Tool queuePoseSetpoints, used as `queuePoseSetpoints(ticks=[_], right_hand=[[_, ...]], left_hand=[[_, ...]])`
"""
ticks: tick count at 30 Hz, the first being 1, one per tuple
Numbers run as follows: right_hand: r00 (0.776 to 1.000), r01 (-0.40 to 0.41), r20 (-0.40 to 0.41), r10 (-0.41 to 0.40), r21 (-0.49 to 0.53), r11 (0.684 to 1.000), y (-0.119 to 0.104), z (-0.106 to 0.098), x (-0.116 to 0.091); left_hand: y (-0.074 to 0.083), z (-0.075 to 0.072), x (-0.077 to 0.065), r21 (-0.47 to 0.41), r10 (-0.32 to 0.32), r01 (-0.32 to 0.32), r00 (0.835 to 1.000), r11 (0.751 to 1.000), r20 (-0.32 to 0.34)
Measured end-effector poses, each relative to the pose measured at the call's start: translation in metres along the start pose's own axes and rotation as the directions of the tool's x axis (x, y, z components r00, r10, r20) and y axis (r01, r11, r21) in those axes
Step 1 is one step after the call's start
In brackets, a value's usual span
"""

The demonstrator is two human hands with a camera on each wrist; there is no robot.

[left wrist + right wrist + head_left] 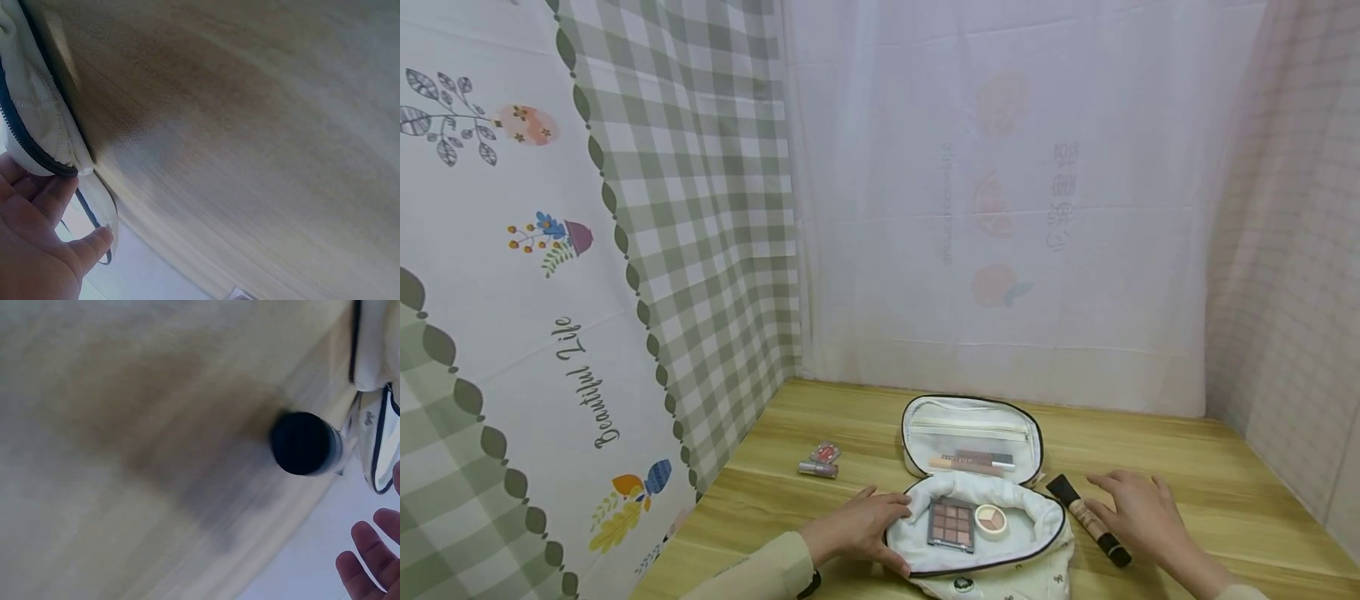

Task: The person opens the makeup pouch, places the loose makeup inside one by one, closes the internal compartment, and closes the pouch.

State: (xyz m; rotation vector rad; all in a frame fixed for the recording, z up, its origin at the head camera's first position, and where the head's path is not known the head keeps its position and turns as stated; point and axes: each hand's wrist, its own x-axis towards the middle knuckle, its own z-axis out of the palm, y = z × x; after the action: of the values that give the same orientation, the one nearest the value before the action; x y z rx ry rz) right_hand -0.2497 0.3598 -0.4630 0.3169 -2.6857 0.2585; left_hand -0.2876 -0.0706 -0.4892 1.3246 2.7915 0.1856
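A white cosmetic bag (1022,579) with dark zipper edging stands with its lid (917,437) folded back. Inside lie an eyeshadow palette (951,524) and a round three-shade compact (991,521). My left hand (865,529) holds the bag's left end, fingers and thumb at the zippered rim (44,162). To the right of the bag, a beige tube with black ends (1088,521) lies slanted on the table. My right hand (1142,512) is just beside it, fingers spread, thumb overlapping the tube in the head view. The right wrist view shows the tube's black end (303,444) away from the fingertips (350,565).
Slim makeup tubes (977,460) are in the lid's clear pocket. On the left of the wooden table (760,500) lie a small lip-gloss-like tube (817,469) and a small red-patterned item (826,452). Curtains (1000,367) enclose the table's back and sides.
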Motion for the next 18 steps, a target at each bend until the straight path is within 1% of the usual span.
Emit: queuePoseSetpoints(ticks=[4, 9, 14, 18], right_hand=[[1.0, -0.002, 0.01, 0.002, -0.001, 1.0, 0.0003, 0.0043, -0.0049], [0.998, -0.031, 0.057, 0.03, 0.004, 1.0, -0.0014, 0.0083, -0.0084], [0.995, -0.03, 0.093, 0.032, -0.02, 0.999, -0.0014, 0.0097, -0.0093], [0.994, -0.029, 0.104, 0.033, -0.032, 0.999, -0.0014, 0.0106, -0.0102]], left_hand=[[0.0, 0.0002, -0.0001, -0.005, -0.004, 0.004, 1.0, 1.0, 0.001], [-0.0002, 0.0007, -0.0004, -0.007, -0.008, 0.008, 1.0, 1.0, 0.0], [0.0005, 0.0001, -0.001, -0.002, -0.009, 0.009, 1.0, 1.0, -0.001], [0.001, -0.0004, -0.0016, 0.004, -0.011, 0.011, 1.0, 1.0, -0.003]])
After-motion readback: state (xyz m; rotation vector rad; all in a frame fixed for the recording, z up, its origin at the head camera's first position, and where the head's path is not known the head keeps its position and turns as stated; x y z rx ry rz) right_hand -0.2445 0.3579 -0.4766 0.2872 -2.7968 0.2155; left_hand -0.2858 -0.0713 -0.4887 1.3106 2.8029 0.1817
